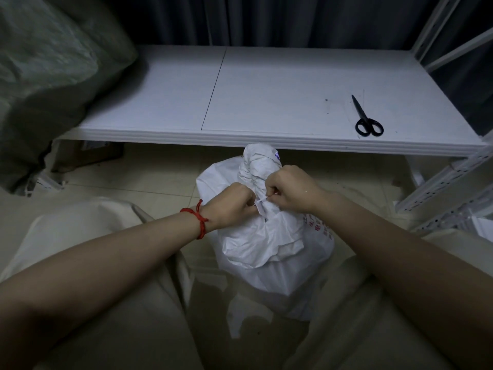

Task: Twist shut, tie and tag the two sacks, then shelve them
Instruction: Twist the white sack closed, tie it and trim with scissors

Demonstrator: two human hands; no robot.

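A white woven sack with red print stands on the tiled floor between my knees. Its neck is twisted into a bunch that points toward the shelf. My left hand and my right hand meet at the base of that neck. Each hand has curled fingers that pinch an end of a thin white tie stretched between them. A grey-green sack lies on the left end of the white shelf board.
Black scissors lie shut on the right part of the shelf board. White perforated shelf uprights stand at the right. A brown box sits under the shelf at the left. A dark curtain hangs behind.
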